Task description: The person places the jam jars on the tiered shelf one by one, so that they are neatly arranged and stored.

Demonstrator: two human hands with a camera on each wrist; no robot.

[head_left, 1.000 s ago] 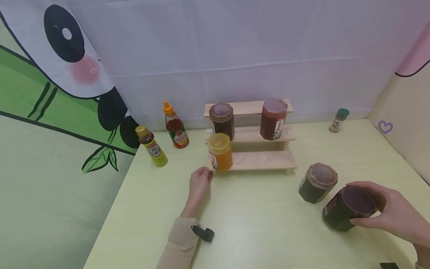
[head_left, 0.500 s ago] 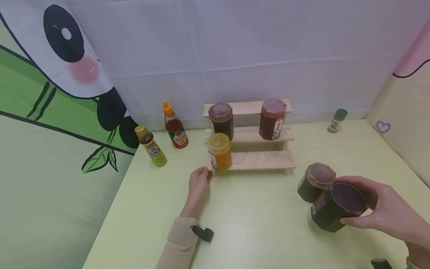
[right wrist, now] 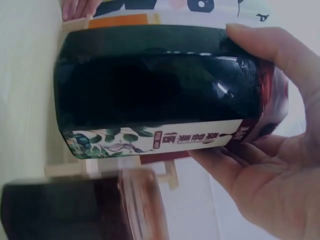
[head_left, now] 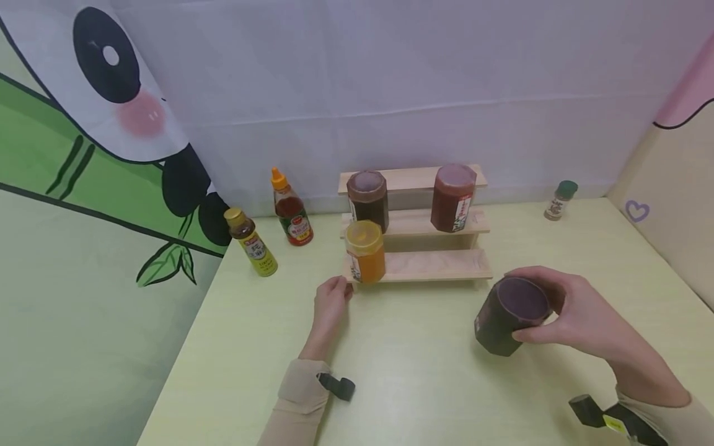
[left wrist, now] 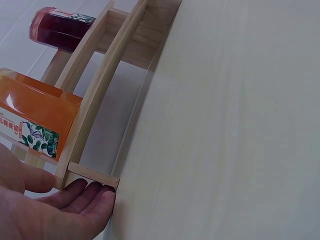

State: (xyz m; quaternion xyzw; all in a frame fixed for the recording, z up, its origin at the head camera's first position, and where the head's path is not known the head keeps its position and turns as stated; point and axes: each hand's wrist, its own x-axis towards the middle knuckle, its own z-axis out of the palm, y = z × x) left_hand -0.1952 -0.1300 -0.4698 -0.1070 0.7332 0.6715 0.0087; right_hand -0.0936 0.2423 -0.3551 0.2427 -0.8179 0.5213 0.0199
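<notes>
My right hand (head_left: 577,316) grips a dark eight-sided jam jar (head_left: 496,322) near its lid, thumb on one side and fingers on the other. The jar tilts a little above the table, right of the wooden tiered rack (head_left: 437,265). In the right wrist view its label shows leaves, and a second dark jar (right wrist: 60,210) stands close by; the held jar hides that one from the head view. My left hand (head_left: 330,305) pinches the rack's lower left corner, thumb at the front edge. An orange jar (head_left: 367,263) with a yellow lid stands on the bottom shelf.
On the middle shelf stand a dark jar (head_left: 370,210) at left and a red jar (head_left: 449,207) at right. Left of the rack are a sauce bottle (head_left: 297,220) and a yellow-capped bottle (head_left: 253,244). A green-capped shaker (head_left: 559,201) stands back right.
My right hand has carried the dark jar left and toward the rack, passing in front of the second dark jar. My left hand stays at the rack corner.
</notes>
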